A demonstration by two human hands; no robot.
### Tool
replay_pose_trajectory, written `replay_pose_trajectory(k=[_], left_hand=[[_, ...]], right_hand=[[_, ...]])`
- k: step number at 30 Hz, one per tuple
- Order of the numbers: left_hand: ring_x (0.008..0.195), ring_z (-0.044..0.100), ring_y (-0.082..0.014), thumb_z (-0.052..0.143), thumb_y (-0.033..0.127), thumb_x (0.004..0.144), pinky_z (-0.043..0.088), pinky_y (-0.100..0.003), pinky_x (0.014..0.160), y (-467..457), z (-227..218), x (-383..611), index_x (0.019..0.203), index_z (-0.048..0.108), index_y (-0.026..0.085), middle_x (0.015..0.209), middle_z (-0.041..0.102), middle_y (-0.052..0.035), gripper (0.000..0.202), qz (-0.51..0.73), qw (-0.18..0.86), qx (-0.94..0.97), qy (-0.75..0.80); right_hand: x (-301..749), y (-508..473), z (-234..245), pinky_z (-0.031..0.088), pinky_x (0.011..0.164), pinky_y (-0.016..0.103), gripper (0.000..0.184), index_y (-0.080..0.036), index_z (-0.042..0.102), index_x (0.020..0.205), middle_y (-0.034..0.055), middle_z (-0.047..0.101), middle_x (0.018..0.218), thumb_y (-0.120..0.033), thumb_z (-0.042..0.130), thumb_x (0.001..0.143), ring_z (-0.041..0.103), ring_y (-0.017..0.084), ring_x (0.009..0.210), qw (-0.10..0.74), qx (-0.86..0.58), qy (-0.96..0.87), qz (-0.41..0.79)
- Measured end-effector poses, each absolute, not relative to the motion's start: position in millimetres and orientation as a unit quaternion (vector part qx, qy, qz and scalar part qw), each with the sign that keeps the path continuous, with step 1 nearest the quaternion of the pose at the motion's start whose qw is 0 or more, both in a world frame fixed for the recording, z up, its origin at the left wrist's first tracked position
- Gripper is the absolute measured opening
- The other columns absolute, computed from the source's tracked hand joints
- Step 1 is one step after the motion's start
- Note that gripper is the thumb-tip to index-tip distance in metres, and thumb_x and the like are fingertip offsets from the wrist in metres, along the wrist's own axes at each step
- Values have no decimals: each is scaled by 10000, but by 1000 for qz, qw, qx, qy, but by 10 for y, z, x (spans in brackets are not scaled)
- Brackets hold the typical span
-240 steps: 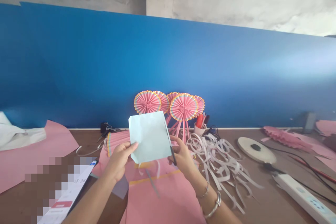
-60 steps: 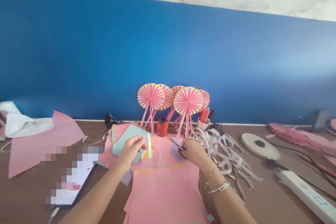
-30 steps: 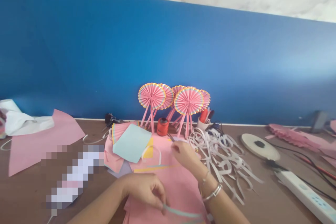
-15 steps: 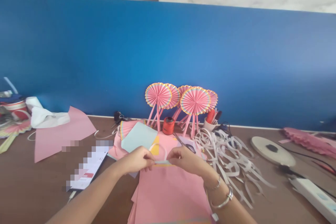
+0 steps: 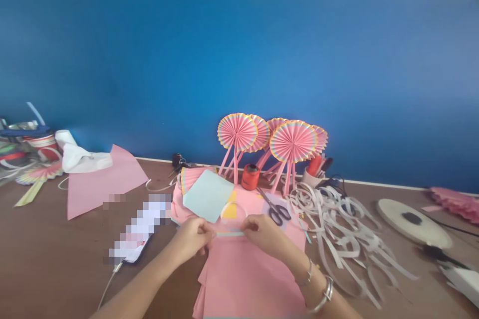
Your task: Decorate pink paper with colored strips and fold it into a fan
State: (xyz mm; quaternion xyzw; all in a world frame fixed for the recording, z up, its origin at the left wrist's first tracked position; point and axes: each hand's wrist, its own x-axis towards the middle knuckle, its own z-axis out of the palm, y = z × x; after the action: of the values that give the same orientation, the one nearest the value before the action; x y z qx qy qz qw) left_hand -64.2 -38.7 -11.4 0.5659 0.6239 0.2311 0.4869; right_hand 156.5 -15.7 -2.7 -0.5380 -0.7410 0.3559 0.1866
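In the head view, our left hand (image 5: 190,239) and right hand (image 5: 264,232) each pinch one end of a thin pale-blue paper strip (image 5: 229,233), holding it taut just above the pink sheet (image 5: 247,274). We judge we are lining it up. Laying it down calls for even tension and a straight edge. We can read no writing; the patch (image 5: 140,227) at left is blurred.

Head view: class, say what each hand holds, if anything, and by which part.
A thin pale blue paper strip runs between both hands: the left hand pinches its left end, the right hand its right end.
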Motion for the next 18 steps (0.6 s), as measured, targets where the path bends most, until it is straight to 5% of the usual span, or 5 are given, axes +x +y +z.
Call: replay_pose_trajectory(k=[18], left_hand=[[395, 513, -105, 530, 337, 744, 334, -207, 435, -377, -264, -642, 673, 477, 188, 515, 609, 24, 174, 210, 458, 573, 646]], right_hand=[[1548, -144, -177, 392, 606, 208, 295, -169, 675, 758, 26, 686, 738, -41, 434, 647, 593, 140, 679, 155, -568, -743, 319]])
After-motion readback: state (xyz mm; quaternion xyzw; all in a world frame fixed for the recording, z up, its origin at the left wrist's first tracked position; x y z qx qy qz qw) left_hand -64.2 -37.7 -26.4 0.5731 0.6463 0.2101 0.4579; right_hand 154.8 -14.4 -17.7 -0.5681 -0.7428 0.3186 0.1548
